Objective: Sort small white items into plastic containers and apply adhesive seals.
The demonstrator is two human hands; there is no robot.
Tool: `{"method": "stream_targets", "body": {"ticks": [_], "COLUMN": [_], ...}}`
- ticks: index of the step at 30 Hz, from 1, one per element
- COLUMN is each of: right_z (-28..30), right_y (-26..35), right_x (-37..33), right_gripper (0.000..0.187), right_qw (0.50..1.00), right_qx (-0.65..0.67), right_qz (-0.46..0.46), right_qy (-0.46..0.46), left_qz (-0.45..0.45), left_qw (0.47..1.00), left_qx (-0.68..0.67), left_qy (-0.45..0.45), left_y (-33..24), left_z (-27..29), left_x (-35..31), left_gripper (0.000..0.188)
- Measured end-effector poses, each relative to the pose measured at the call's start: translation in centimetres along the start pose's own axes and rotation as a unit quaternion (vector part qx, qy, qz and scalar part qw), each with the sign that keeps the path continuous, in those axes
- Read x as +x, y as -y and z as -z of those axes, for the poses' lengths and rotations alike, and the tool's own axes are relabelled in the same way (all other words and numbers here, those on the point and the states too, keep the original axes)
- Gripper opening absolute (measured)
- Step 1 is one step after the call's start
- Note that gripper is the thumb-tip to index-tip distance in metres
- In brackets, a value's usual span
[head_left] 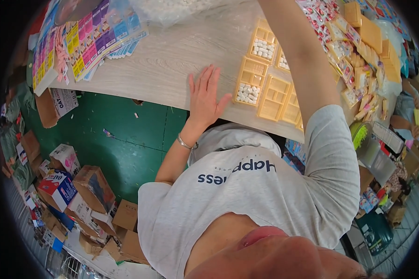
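Observation:
My left hand [204, 95] rests flat on the wooden tabletop near its front edge, fingers stretched out and holding nothing. Just right of it, without contact, stand several yellow compartment boxes [254, 66] with their lids off or folded back. Small white pellet-like pieces [248, 94] fill one section of the nearest box. More white pieces [264, 49] lie in the box behind it. A further yellow box [271, 97] shows bare compartments. My right arm [302, 60] reaches forward over the boxes, covering part of them, and its hand is beyond the upper edge of the picture.
Colourful printed cards [91, 39] are piled at the table's far left. A clear plastic bag [172, 10] of white pieces lies at the back. Packaged yellow boxes [358, 60] heap up on the right. Cardboard cartons [94, 188] crowd the green floor [135, 139] at left.

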State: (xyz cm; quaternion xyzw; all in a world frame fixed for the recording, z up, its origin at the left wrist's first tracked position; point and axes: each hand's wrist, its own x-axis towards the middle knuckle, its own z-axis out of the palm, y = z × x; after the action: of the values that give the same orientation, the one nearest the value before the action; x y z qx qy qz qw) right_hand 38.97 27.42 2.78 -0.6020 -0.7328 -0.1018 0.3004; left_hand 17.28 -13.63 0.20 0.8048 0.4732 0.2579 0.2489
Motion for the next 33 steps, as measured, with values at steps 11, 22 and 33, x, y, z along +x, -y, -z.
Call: {"method": "stream_targets", "body": {"ticks": [11,22,33], "right_z": [26.0,25.9,30.8], "right_y": [2.7,7.6,4.8], "right_x": [-29.5,-43.7,-46.0], "right_gripper": [0.022,0.024,0.03], "right_qw": [0.63,0.984,0.941], "right_qx": [0.536,0.102,0.234], "right_qz": [-0.461,0.0,-0.218], "right_qy": [0.321,0.144,0.107], "left_qz": [-0.143,-0.193,-0.2], "left_qw": [0.989,0.967,0.977], "left_qx": [0.004,0.155,0.068], "left_qy": [0.045,0.062,0.038], "left_y": [-3.4,-3.9,-7.1], "left_z": [-4.4,-5.9,-7.7], "left_x": [1.1,1.9,-1.8], "left_gripper": [0.056,0.056,0.052]}}
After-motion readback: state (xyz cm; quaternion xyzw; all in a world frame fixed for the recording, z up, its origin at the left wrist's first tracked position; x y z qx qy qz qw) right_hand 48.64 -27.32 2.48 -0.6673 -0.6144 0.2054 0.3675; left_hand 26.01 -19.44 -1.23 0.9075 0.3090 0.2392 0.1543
